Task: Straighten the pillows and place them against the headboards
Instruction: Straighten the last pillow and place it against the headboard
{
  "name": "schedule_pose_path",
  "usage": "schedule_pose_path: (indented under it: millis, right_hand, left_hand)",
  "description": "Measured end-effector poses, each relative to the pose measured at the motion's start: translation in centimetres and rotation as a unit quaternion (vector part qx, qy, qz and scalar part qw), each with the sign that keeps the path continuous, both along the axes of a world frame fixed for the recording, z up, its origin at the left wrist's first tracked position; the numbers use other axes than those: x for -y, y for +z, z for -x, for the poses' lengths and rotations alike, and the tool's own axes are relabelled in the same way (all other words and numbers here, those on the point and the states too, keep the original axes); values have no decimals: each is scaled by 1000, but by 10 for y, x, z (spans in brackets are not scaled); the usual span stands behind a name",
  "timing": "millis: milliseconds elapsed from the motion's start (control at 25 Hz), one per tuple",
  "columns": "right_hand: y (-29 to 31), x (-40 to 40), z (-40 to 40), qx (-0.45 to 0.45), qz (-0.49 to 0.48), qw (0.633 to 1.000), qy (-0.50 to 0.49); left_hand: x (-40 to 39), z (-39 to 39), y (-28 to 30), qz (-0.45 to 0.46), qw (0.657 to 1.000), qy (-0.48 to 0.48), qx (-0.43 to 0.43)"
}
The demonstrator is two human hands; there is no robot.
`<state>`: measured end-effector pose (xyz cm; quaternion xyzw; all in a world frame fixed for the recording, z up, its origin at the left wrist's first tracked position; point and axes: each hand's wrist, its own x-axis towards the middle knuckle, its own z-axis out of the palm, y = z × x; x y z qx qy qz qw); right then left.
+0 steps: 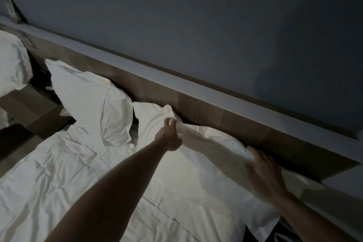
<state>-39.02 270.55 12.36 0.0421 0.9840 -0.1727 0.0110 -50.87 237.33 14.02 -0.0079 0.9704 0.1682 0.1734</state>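
A white pillow (206,155) lies along the wooden headboard (196,104) on the near side of the bed. My left hand (170,133) pinches the pillow's upper edge near its far corner. My right hand (265,171) is spread over the pillow's near end, fingers pressed into the fabric beside the headboard. A second white pillow (90,96) leans on the headboard further left, creased and slightly tilted. A third white pillow (11,65) shows at the far left on another bed.
A rumpled white duvet (59,173) covers the bed. A wooden bedside unit (29,108) stands between the two beds. A pale ledge (176,76) tops the headboard, with a small card (11,11) standing at its far left. The room is dim.
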Motion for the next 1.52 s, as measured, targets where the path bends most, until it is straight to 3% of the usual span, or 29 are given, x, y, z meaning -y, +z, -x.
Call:
schedule_pose_path:
  millis: [120,240,400,560,680,840,960,1080,1200,1320,1400,1520]
  right_hand:
    - [-11,8,7,24,-46,999,0]
    - [-16,19,15,33,-78,996,-18]
    - [-17,11,20,-61,-109,992,-36]
    - [2,-3,30,-52,51,990,-124]
    - [10,-3,26,-72,130,976,-162]
    - [25,-11,27,-11,94,986,-138]
    - [40,-16,35,-15,40,993,-114]
    - [38,-16,35,-64,69,990,-108]
    - [26,-14,19,-50,91,992,-71]
    - [16,4,-18,-103,151,983,20]
    - [2,5,-38,-104,103,988,50]
    - [-22,-14,-35,-52,3,998,27]
  left_hand:
    - [0,18,8,54,996,-8,-77]
    - [-5,31,17,19,990,36,-133]
    - [-11,38,12,-32,988,80,-126]
    - [-14,36,7,1,989,-29,-142]
    - [-14,27,0,84,979,-140,-118]
    - [9,38,5,142,985,-34,-96]
    - [11,56,33,94,978,26,-183]
    - [0,58,41,0,970,77,-230]
    - [-11,39,23,-107,975,97,-168]
    - [-17,7,-1,-90,985,79,-126]
    - [-16,-18,-16,-81,987,81,-111]
    - [-2,-37,-33,-32,999,-21,19]
